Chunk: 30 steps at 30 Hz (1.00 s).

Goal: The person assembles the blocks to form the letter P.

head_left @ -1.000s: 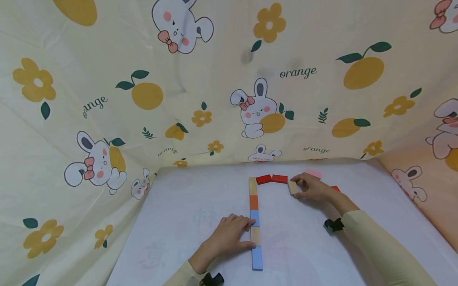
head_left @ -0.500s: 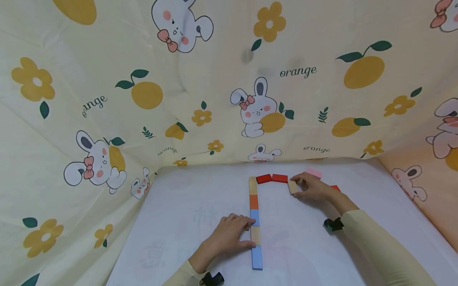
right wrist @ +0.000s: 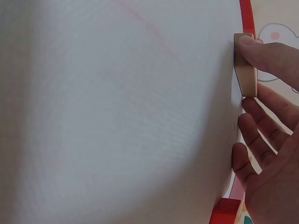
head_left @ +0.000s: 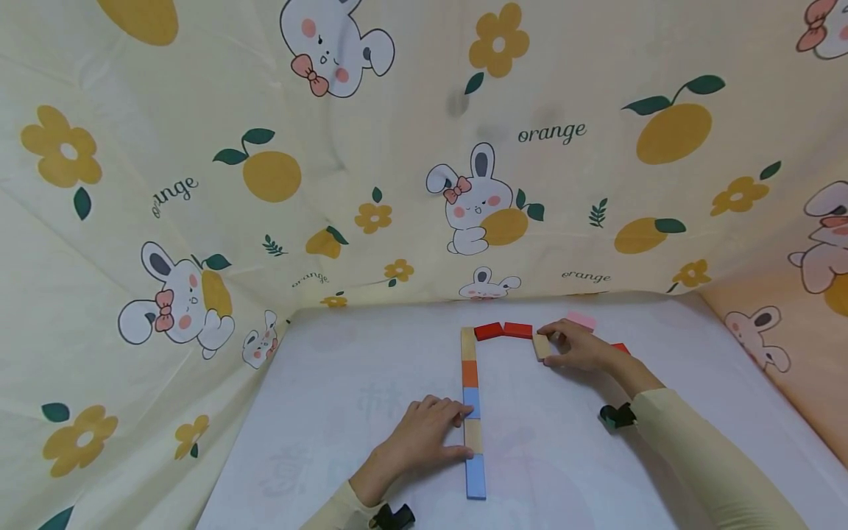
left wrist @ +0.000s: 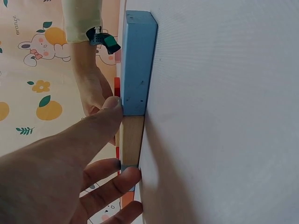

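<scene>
On my feed the right hand (head_left: 583,350) pinches a small wooden block (head_left: 542,347) by its ends, thumb at the near end, its other fingers loosely bent alongside. I see that block toward the far side of the white worktop (head_left: 318,427), set at a slant at the right end of two red blocks, the left red block (head_left: 489,332) and the right red block (head_left: 518,330); I can't tell whether it touches them.

I have the left hand (head_left: 427,434) on the left side of a straight row, fingers and thumb spread apart, gripping nothing. Its index finger touches the middle blue block (head_left: 472,397), and its thumb the near blue block (head_left: 475,478) at its far end. A plain wooden block (head_left: 473,438) sits between those two. Beyond them I make out an orange block (head_left: 470,374), then a far wooden block (head_left: 468,344), beside which the red pair begins.
</scene>
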Each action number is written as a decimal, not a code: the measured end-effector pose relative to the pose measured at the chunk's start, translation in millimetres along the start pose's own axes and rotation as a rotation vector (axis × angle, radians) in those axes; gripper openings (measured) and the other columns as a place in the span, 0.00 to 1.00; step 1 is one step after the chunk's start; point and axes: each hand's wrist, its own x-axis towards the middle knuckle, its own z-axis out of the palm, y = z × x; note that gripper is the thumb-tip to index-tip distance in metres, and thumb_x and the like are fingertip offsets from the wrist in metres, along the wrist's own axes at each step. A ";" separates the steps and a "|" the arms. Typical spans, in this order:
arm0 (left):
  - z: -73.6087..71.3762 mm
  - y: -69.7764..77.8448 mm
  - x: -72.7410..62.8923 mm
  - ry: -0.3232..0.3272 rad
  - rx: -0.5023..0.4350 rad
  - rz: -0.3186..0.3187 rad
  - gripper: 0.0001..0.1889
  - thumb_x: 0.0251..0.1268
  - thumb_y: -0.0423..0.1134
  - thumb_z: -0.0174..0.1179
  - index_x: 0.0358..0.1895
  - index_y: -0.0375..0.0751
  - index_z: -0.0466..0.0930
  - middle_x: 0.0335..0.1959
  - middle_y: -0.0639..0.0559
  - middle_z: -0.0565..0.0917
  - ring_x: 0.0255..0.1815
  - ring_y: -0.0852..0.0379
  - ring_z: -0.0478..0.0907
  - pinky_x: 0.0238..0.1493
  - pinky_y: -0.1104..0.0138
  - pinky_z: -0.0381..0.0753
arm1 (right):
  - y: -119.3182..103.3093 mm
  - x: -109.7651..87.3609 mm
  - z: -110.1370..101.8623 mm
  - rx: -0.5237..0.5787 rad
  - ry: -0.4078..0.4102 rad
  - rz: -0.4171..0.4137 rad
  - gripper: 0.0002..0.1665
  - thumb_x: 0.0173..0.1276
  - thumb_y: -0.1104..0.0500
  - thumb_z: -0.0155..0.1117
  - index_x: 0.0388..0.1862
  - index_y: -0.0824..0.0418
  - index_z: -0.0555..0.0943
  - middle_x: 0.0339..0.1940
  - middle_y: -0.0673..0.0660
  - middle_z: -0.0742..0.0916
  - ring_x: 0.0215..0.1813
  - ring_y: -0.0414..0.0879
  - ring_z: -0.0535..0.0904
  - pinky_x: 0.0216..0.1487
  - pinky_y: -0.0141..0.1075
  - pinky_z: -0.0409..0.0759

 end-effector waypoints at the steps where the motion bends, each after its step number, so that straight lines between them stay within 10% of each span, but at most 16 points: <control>1: 0.2 -0.2 0.0 0.001 0.000 0.001 0.39 0.65 0.69 0.70 0.76 0.60 0.76 0.45 0.70 0.77 0.59 0.60 0.72 0.60 0.55 0.74 | -0.3 -0.1 -0.1 0.000 0.001 0.002 0.41 0.66 0.52 0.82 0.75 0.59 0.75 0.66 0.62 0.79 0.62 0.59 0.72 0.65 0.56 0.77; 15: 2.4 -1.2 1.2 0.002 0.007 -0.001 0.40 0.64 0.70 0.70 0.76 0.59 0.76 0.46 0.71 0.78 0.59 0.59 0.73 0.60 0.54 0.74 | -0.7 -8.6 -13.9 0.046 0.013 0.003 0.38 0.71 0.51 0.78 0.76 0.59 0.75 0.65 0.61 0.81 0.64 0.59 0.75 0.65 0.57 0.78; 22: 2.3 -1.6 2.0 0.012 0.008 0.012 0.39 0.64 0.71 0.69 0.75 0.59 0.77 0.45 0.70 0.78 0.59 0.59 0.73 0.60 0.55 0.74 | -0.3 -28.1 -30.9 0.032 0.095 -0.117 0.30 0.73 0.59 0.75 0.70 0.67 0.78 0.64 0.68 0.84 0.61 0.62 0.79 0.61 0.56 0.79; 30: 2.4 -1.6 1.5 0.008 -0.006 0.007 0.40 0.64 0.71 0.69 0.75 0.59 0.76 0.45 0.71 0.78 0.60 0.59 0.73 0.60 0.54 0.74 | 7.4 -61.1 -46.5 -0.010 0.123 -0.070 0.32 0.74 0.55 0.75 0.71 0.63 0.78 0.64 0.66 0.84 0.63 0.62 0.78 0.59 0.46 0.81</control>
